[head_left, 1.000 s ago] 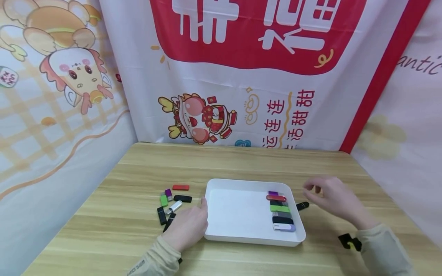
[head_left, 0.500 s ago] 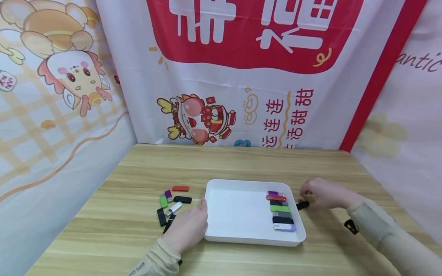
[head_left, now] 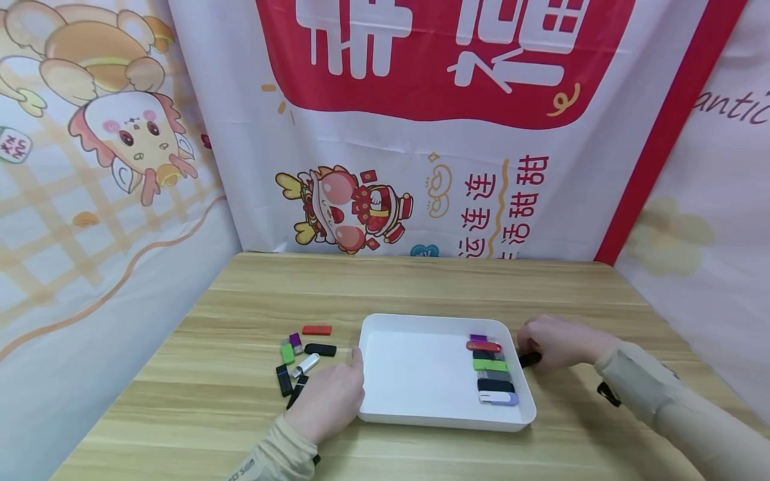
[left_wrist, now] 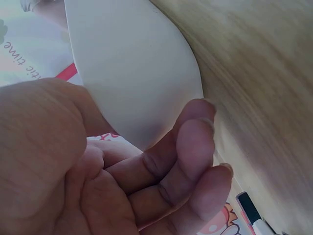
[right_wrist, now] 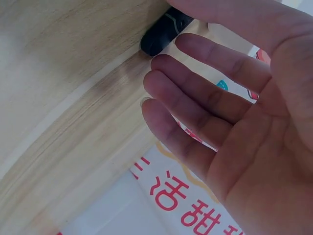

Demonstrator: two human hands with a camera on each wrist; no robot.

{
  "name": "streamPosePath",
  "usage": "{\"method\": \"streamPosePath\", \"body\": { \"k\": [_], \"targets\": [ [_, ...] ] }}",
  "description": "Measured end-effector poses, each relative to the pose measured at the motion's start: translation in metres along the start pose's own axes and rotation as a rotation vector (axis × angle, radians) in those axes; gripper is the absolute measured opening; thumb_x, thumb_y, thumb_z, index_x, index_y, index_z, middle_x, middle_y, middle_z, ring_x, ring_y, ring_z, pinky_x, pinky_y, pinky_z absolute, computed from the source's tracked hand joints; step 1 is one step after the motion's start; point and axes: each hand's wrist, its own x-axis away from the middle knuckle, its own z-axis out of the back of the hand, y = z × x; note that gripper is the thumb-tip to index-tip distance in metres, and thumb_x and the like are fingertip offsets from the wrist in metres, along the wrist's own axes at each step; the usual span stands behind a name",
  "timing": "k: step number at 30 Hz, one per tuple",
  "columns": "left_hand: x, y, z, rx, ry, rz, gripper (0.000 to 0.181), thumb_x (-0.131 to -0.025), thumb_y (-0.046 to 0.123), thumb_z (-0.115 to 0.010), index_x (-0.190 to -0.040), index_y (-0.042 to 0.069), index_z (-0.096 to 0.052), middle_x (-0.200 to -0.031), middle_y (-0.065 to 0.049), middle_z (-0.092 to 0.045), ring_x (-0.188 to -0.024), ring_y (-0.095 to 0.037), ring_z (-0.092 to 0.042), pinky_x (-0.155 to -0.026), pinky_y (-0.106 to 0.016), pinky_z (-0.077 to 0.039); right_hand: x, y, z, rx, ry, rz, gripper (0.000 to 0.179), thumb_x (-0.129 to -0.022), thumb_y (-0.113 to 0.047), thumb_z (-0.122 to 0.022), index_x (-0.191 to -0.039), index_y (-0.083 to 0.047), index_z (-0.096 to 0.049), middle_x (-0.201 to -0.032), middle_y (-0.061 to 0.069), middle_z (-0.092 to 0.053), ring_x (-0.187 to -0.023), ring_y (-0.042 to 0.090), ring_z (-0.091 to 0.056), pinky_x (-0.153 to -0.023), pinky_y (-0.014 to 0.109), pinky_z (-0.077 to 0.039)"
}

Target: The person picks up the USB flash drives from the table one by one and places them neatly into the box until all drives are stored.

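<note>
A white tray (head_left: 415, 374) lies in the middle of the table. My left hand (head_left: 327, 404) holds its left side; in the left wrist view curled fingers (left_wrist: 195, 147) are against the outer wall. Beyond the tray's right side, my right hand (head_left: 562, 344) is low over the table at a black USB stick (head_left: 529, 359). The right wrist view has that USB stick (right_wrist: 166, 32) between thumb and index finger, the other fingers loosely bent. Several USB sticks lie in a column along the tray's right side, including a red one (head_left: 484, 347) and a green one (head_left: 490, 365).
Several loose USB sticks lie left of the tray, among them a red one (head_left: 317, 330), a white one (head_left: 307, 364) and a black one (head_left: 284, 380). Another black item (head_left: 609, 394) is partly under the right sleeve. Printed cloths (head_left: 385, 167) hang around the table (head_left: 385, 280).
My right hand has come down and left to the black USB stick beside the tray, its thumb and index finger closing around it. My left hand stays at the tray's left side.
</note>
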Motion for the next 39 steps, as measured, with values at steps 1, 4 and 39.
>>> {"method": "streamPosePath", "body": {
  "k": [1,4,39],
  "targets": [
    [0.000,0.000,0.000,0.002,0.000,0.001,0.057,-0.091,0.012,-0.059,-0.138,-0.017,-0.040,-0.055,0.001,-0.040,-0.040,-0.010,-0.037,-0.036,-0.026,-0.032,0.000,-0.001,0.001,0.002,-0.006,-0.003,0.025,-0.068,-0.006,-0.082,-0.079,-0.021,-0.066,-0.074,-0.007,-0.057,-0.067,0.009,-0.048,-0.060,0.031,-0.043],
    [0.000,0.000,0.000,0.005,0.001,0.001,0.058,-0.091,0.012,-0.059,-0.138,-0.018,-0.040,-0.055,0.002,-0.040,-0.040,-0.009,-0.037,-0.036,-0.026,-0.032,-0.002,-0.002,0.001,0.002,-0.033,-0.029,0.024,-0.069,-0.007,-0.082,-0.077,-0.021,-0.065,-0.071,-0.006,-0.056,-0.064,0.009,-0.047,-0.058,0.031,-0.042],
    [0.003,0.003,0.001,-0.002,0.011,0.002,0.057,-0.091,0.011,-0.059,-0.137,-0.017,-0.042,-0.054,0.002,-0.039,-0.039,-0.009,-0.036,-0.035,-0.025,-0.031,0.008,-0.011,-0.005,-0.069,-0.028,-0.176,0.022,-0.072,-0.001,-0.077,-0.074,-0.018,-0.064,-0.068,-0.008,-0.055,-0.062,0.013,-0.052,-0.058,0.034,-0.047]
  ]
}}
